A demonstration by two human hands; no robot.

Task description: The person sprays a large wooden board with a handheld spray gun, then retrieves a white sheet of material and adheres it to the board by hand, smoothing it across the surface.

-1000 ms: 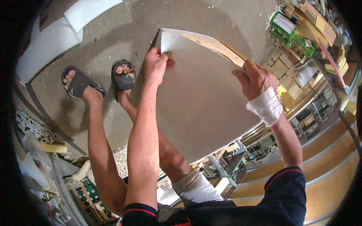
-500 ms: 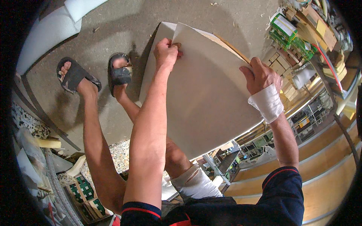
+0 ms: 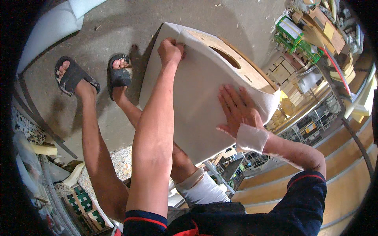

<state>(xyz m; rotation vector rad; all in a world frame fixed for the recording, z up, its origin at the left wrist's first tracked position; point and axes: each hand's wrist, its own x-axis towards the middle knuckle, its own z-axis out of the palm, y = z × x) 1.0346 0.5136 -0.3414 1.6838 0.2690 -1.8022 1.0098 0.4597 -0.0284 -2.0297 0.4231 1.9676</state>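
A boxy wooden piece covered in pale grey-white sheeting [image 3: 197, 118] stands tilted in front of me. Along its far right side a bare wooden panel [image 3: 252, 78] shows, with a dark oval hole cut in it. My left hand [image 3: 171, 52] is closed in a fist-like grip against the sheeting near the far left corner; whatever its fingers hold is hidden. My right hand [image 3: 239, 110], with a white wrap [image 3: 252, 138] round the wrist, lies flat on the sheeting, fingers stretched and apart, just short of the panel's edge.
My sandalled feet [image 3: 120, 72] stand on the concrete floor left of the piece. White foam rolls [image 3: 51, 35] lie at the far left. Green packages [image 3: 289, 29] and wood offcuts [image 3: 327, 27] are piled at the far right. Slatted brown boards [image 3: 283, 173] extend at the right.
My right hand has let go of the sheeting's right edge and moved left onto its surface, opening flat. The sheeting's edge has drawn back, uncovering the wooden panel and oval hole.
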